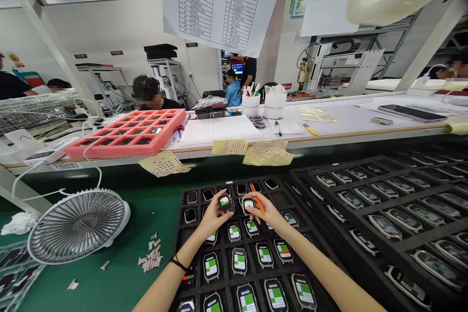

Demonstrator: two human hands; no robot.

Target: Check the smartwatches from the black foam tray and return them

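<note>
We work over a black foam tray (234, 180) of smartwatch bodies, its pockets in rows. Most of the bodies nearest us show green-and-white screens; those at the far end of the tray look dark.

Our left hand (215, 219) is closed on one smartwatch body (225, 202), pinching it by its edges between thumb and fingers and holding it up just above the far rows, screen tilted toward us. Our right hand (265, 212) is closed around a thin orange stick (258, 200), whose upper end points toward the far rows. The fingertips (245, 209) of that hand reach toward a second smartwatch body (248, 204), which sits just beside the lifted one. We cannot tell whether they touch it or whether it has left its pocket.

A second black tray (351, 168) of larger-looking bodies lies to the right of the foam tray. To its left, on the green bench mat (146, 214), are a small white fan (77, 226) and a loose pile of paper scraps (150, 253). Beyond the foam tray, on a raised white shelf, stand a pink tray (109, 148) and a smartphone (411, 113), and a seated co-worker (148, 92) is further back.
</note>
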